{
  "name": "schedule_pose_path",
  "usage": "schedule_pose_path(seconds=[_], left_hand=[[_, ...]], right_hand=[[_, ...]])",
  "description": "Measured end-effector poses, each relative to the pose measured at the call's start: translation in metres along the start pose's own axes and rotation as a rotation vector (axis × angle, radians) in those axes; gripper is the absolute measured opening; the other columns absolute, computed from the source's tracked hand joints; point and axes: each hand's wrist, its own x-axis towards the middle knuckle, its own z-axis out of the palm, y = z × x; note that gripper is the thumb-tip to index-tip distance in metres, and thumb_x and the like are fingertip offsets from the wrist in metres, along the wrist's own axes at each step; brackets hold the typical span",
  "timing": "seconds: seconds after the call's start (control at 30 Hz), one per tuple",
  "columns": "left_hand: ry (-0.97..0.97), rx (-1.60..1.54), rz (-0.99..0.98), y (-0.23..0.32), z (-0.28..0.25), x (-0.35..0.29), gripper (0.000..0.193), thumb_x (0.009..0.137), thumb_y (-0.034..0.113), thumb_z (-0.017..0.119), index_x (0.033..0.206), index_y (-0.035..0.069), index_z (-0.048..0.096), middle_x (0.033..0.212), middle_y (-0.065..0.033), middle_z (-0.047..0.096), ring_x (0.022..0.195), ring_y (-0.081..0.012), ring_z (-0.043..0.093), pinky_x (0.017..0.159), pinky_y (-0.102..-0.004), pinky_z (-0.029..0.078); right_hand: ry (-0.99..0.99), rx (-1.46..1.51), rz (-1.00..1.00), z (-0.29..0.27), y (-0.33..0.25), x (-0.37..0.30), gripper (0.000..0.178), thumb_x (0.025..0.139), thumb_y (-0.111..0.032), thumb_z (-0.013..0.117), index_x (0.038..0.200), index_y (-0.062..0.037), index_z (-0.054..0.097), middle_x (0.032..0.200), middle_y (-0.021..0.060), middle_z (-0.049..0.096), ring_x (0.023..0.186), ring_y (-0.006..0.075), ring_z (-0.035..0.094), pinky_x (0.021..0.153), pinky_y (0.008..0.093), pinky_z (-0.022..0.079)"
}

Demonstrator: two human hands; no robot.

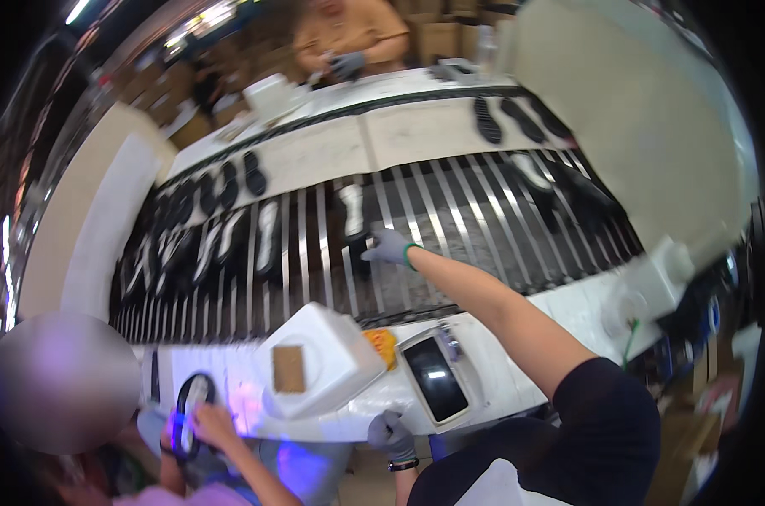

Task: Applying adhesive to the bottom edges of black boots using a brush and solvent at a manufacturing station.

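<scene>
My right hand (388,247), in a grey glove with a green cuff, reaches out over the slatted conveyor (450,211). Its fingers close on the near end of a black shoe (353,211) with a long white patch facing up. Blur hides the exact grip. Low in front of me, just off the table's near edge, my left hand (391,434) is curled into a loose fist, gloved in grey with a dark band at the wrist. I see nothing in it.
Several black shoes (268,236) lie along the conveyor's left part, others (530,173) at its right. Dark soles (487,122) rest on the far pale strip. On my table stand a white box (319,363) and a tray (434,375). Co-workers sit at left and opposite.
</scene>
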Motion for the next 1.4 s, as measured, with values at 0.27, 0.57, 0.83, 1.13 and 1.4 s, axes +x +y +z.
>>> schedule_pose_path(seconds=[0.27,0.57,0.83,1.13,1.4], left_hand=[[-0.111,0.109,-0.011,0.004,-0.003,0.001,0.034,0.090,0.013,0.049,0.058,0.006,0.059,0.054,-0.0106,0.055,0.047,-0.0279,0.052,0.049,-0.0392,0.038],[-0.060,0.080,-0.088,0.007,0.002,0.001,0.033,0.089,0.012,0.050,0.058,0.005,0.060,0.055,-0.0109,0.057,0.049,-0.0276,0.055,0.049,-0.0383,0.041],[-0.052,0.024,-0.100,0.009,0.003,0.002,0.033,0.089,0.011,0.051,0.058,0.006,0.061,0.054,-0.0096,0.057,0.048,-0.0258,0.055,0.049,-0.0375,0.040],[-0.049,0.007,-0.049,0.005,0.003,0.002,0.035,0.092,0.012,0.051,0.062,0.000,0.063,0.053,-0.0103,0.057,0.046,-0.0201,0.053,0.048,-0.0339,0.038],[-0.058,-0.008,-0.059,0.011,0.006,0.000,0.033,0.090,0.011,0.051,0.059,0.003,0.062,0.056,-0.0129,0.058,0.048,-0.0269,0.055,0.048,-0.0379,0.039]], right_hand=[[1.158,-1.137,0.249,-0.235,0.118,-0.141,0.073,0.068,-0.029,0.076,0.134,-0.0189,0.046,0.120,0.0188,0.052,0.120,0.0424,0.041,0.090,0.0567,0.037],[0.771,-0.517,0.070,-0.341,0.144,-0.113,0.052,0.063,-0.022,0.075,0.113,-0.0113,0.066,0.106,0.0141,0.068,0.100,0.0313,0.064,0.089,0.0378,0.050],[0.720,-0.032,-0.226,-0.291,0.026,-0.093,0.049,0.062,-0.030,0.081,0.106,-0.0104,0.070,0.094,0.0156,0.070,0.084,0.0259,0.068,0.080,0.0344,0.053],[0.507,-0.372,0.019,-0.076,-0.033,-0.063,0.041,0.072,-0.033,0.075,0.098,-0.0056,0.059,0.089,0.0173,0.068,0.090,0.0348,0.065,0.077,0.0440,0.052],[0.194,-0.665,-0.016,-0.106,-0.076,-0.041,0.052,0.076,-0.051,0.070,0.096,-0.0031,0.071,0.100,0.0185,0.069,0.091,0.0341,0.067,0.078,0.0428,0.054]])
